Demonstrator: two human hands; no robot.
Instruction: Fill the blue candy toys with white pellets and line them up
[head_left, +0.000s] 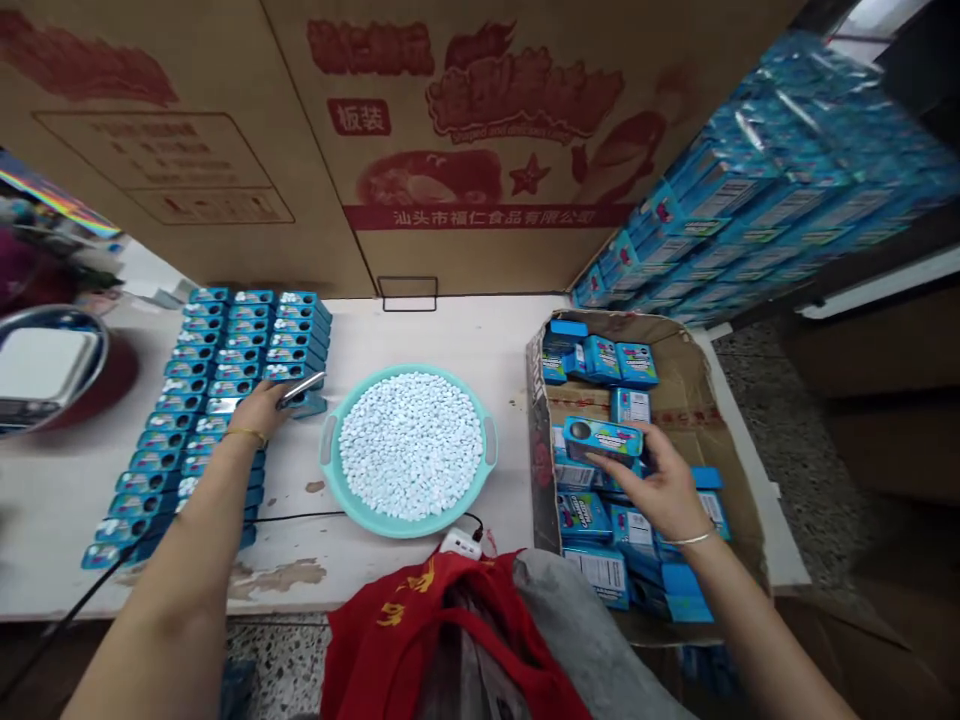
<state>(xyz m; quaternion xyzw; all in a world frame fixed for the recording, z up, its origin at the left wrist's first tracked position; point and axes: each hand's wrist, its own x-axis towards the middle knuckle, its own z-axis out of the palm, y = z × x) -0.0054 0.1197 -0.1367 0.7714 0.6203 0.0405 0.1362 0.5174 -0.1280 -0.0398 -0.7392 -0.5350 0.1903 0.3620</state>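
My left hand [261, 412] is closed around a slim metal scoop [301, 389], its silver handle sticking out to the right; the far end is mostly hidden by the hand. It hovers over rows of small blue boxes [251, 325] standing close together, with round dark openings on their tops. In my right hand [664, 485], a blue printed box [602, 437] is gripped between thumb and fingers, above a cardboard carton [694, 370]. More blue boxes [585, 515] lie jumbled in that carton. Between my hands stands a turquoise basin [341, 490] full of small pale candies [411, 445].
A large printed cardboard box [480, 255] walls off the table's back. Plastic-wrapped blue packs [720, 220] are stacked at the right rear. A metal bowl holding a white scale [45, 365] sits far left. A black cable [300, 517] crosses to a white power strip [460, 543].
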